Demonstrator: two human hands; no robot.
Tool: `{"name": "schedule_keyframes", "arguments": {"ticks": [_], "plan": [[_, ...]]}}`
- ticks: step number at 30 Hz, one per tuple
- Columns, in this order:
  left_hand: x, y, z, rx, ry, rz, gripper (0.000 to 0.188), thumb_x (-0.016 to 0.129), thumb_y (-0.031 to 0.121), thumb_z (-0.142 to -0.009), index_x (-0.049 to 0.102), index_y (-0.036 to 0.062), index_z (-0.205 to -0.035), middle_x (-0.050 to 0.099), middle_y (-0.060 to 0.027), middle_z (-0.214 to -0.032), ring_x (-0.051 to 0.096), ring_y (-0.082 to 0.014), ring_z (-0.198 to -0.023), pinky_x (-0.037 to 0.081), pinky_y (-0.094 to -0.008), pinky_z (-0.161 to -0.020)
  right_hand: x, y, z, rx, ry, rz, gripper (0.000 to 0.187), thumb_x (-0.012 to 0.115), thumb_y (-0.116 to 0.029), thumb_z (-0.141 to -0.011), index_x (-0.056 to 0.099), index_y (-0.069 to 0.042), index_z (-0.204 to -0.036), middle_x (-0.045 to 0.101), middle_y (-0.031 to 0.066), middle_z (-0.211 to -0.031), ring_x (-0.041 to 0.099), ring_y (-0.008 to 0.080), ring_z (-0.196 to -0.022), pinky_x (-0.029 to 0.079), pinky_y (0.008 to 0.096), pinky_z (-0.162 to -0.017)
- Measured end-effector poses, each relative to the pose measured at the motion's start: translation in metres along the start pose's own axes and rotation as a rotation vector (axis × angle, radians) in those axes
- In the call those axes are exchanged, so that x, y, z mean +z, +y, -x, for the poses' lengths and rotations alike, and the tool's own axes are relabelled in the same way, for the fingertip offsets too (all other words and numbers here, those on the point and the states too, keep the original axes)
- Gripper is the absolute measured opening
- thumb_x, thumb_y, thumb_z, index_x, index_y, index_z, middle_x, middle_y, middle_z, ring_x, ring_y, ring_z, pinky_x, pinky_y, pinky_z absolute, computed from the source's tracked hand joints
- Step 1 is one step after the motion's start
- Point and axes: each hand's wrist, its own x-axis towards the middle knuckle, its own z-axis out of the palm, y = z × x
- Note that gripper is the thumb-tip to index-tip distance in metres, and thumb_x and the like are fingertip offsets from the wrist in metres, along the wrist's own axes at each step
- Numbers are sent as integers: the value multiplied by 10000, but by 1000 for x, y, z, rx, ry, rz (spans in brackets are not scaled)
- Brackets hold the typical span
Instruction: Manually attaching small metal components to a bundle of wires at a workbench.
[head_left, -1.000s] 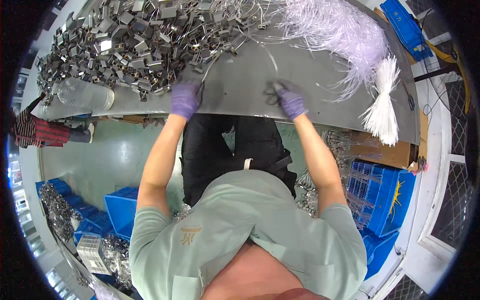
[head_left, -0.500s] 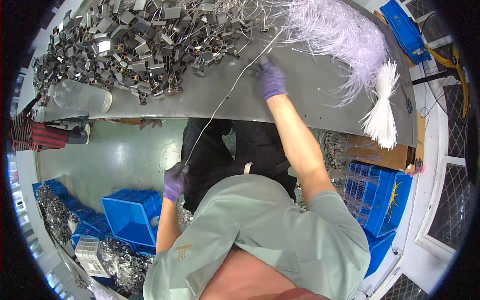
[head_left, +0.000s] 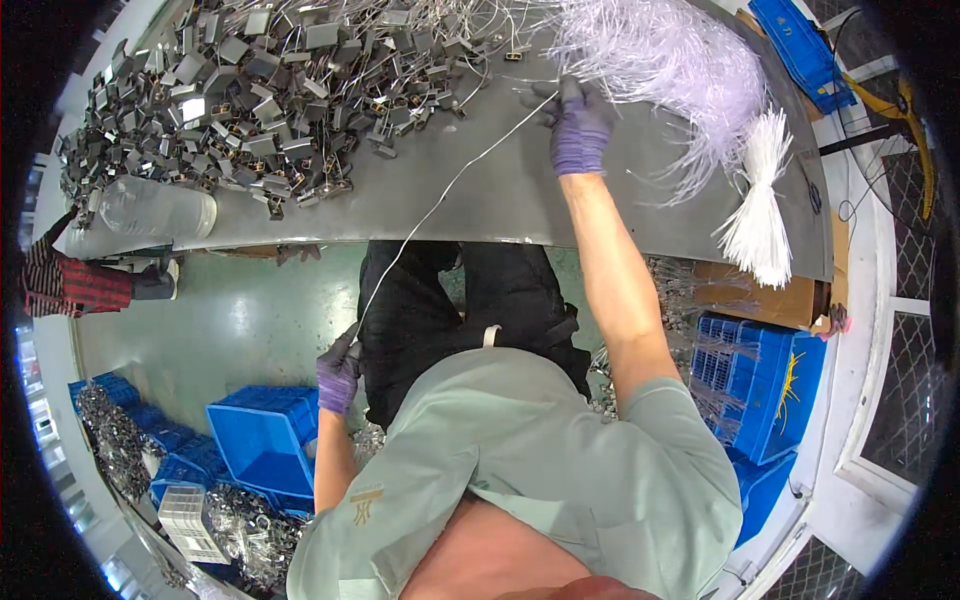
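A long thin white wire [head_left: 444, 196] runs slantwise from beside my lap up over the table. Low on the left, my left hand [head_left: 338, 374], in a purple and grey glove, is closed round its lower end. My right hand [head_left: 582, 122], gloved alike, reaches over the table with its fingers closed at the wire's upper end; the fingertips are partly hidden. Just beyond the right hand lies a large bundle of fine whitish-lilac strands [head_left: 665, 60]. Farther left is a heap of small dark rectangular parts with wires [head_left: 260, 100].
The grey table [head_left: 480, 205] has a clear plastic bottle [head_left: 158, 208] lying on its left and a tied white bundle [head_left: 760, 205] at its right edge. Blue crates [head_left: 262, 425] stand on the floor left, more blue crates [head_left: 765, 390] right. Another person [head_left: 85, 275] is at far left.
My right hand has moved right and slightly away from me, now at the wire's upper end. My left hand has shifted a little toward me and left, still holding the lower end.
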Motion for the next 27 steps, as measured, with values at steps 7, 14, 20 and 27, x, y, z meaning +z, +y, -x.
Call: {"name": "schedule_keyframes", "arguments": {"ticks": [7,14,20,27], "plan": [[15,24,-11,227,-167,29,337,575,229,-882,593,33,-1155,531,-6,-659,472,-73,-512,383,-229,-473,-32,74,2,123,-181,285,362,569,-217,-876,492,52,-1107,642,185,-920,648,242,-660,511,304,-536],[49,67,-22,17,-213,76,322,548,252,-889,618,-11,-1062,518,-21,-613,488,-100,-506,387,-237,-468,-13,52,56,453,-465,251,337,609,-250,-846,582,48,-1002,655,139,-867,650,205,-728,539,323,-655],[60,85,-37,35,-260,299,325,531,307,-890,598,-3,-823,522,-35,-592,514,-121,-529,402,-235,-496,-14,20,30,468,-353,273,308,589,-169,-866,525,54,-1068,652,146,-891,663,235,-760,552,318,-641],[71,61,-58,193,-177,61,240,549,240,-883,601,14,-820,555,-56,-642,522,-152,-567,420,-278,-544,-36,68,48,508,-215,267,273,583,-152,-855,543,65,-1016,651,155,-811,665,245,-685,534,300,-528]]}}
